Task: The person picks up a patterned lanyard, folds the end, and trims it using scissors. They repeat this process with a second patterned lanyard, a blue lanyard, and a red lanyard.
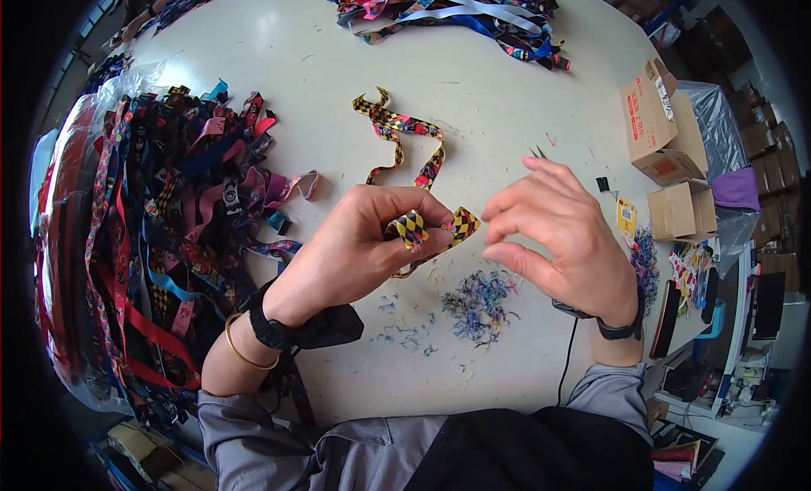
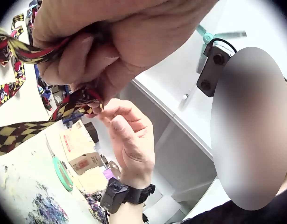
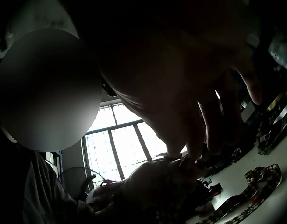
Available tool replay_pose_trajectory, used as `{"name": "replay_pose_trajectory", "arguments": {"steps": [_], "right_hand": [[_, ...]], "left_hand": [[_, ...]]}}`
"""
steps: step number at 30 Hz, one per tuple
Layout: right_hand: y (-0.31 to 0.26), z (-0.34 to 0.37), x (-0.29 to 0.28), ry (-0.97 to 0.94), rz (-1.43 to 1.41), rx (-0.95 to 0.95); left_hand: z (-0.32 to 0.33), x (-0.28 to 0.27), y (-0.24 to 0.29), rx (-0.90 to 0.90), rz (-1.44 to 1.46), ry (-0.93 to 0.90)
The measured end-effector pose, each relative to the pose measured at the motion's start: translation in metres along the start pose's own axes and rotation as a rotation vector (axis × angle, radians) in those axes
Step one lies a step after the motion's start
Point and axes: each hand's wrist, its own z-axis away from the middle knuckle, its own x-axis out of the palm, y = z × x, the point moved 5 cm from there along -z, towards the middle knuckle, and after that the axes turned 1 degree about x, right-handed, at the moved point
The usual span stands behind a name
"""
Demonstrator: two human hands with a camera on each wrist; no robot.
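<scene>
A strap [image 1: 432, 157] with yellow and black diamonds and red patches lies in a bend on the table and runs up into my left hand [image 1: 338, 242]. Thumb and fingers of that hand pinch the folded strap [image 1: 411, 231], and a pointed end sticks out to the right. Just right of this end is my right hand [image 1: 557, 237], fingers apart and lightly bent, with nothing visible in them. In the left wrist view the strap [image 2: 26, 133] hangs from the left hand [image 2: 120, 42], the right hand [image 2: 131, 140] close below. The right wrist view is dark.
Many printed straps [image 1: 160, 237] are heaped at the left, another bundle [image 1: 448, 18] at the back. Thread scraps [image 1: 480, 305] lie below the hands. Green-handled scissors [image 2: 62, 173] lie on the table; cardboard boxes [image 1: 663, 128] stand at the right.
</scene>
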Motion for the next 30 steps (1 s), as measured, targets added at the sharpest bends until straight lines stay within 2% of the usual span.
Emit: {"name": "replay_pose_trajectory", "arguments": {"steps": [3, 6, 12, 15, 18, 27, 30], "right_hand": [[-0.003, -0.004, 0.0, 0.148, 0.012, 0.004], [-0.004, -0.006, 0.007, 0.208, -0.016, -0.008], [-0.004, -0.007, 0.01, 0.21, -0.03, -0.021], [0.001, -0.006, 0.004, 0.285, -0.014, 0.045], [0.001, -0.003, 0.003, 0.133, -0.113, 0.031], [-0.004, -0.005, 0.011, 0.17, -0.04, 0.014], [-0.001, -0.003, -0.001, 0.073, 0.003, 0.095]], "left_hand": [[0.001, 0.003, 0.001, 0.034, -0.012, -0.005], [0.002, 0.005, 0.002, 0.068, -0.029, -0.003], [0.003, 0.007, 0.0, 0.082, -0.09, -0.015], [0.003, 0.008, -0.002, 0.098, -0.094, -0.014], [0.003, 0.007, -0.001, 0.074, -0.097, -0.006], [0.003, 0.007, 0.0, 0.073, -0.097, -0.013], [0.003, 0.006, -0.001, 0.057, -0.084, -0.011]]}}
